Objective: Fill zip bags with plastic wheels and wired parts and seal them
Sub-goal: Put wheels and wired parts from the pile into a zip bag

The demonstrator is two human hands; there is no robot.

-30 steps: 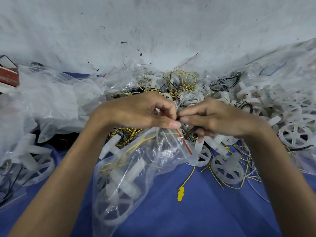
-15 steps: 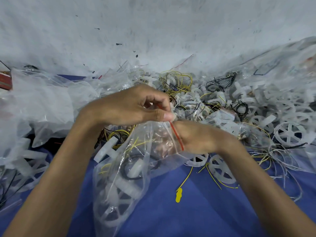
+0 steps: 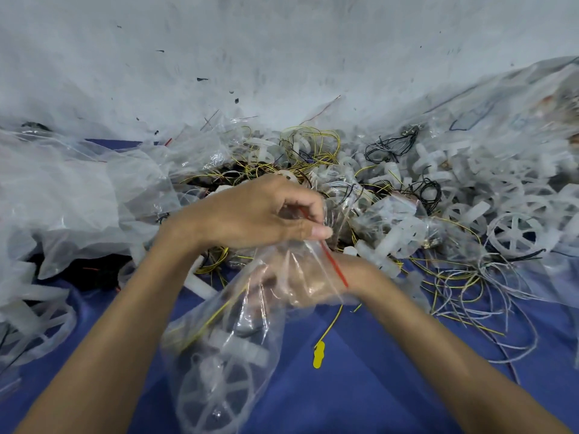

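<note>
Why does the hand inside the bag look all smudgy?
Head view: the right hand shows only through the crinkled, shiny plastic of the zip bag, and it is blurred; the left hand pinching the bag's mouth looks sharper; the wide lens curves the edges.

Your work surface is covered by a blue cloth (image 3: 360, 396), which lies flat and mostly smooth in front of you. Beyond it a pale grey surface (image 3: 282, 42) fills the upper view; wall or floor cannot be told. It carries scattered dark specks (image 3: 202, 79) and faint scuffs. Lighting is even and soft, with only weak shadows on the cloth
</note>
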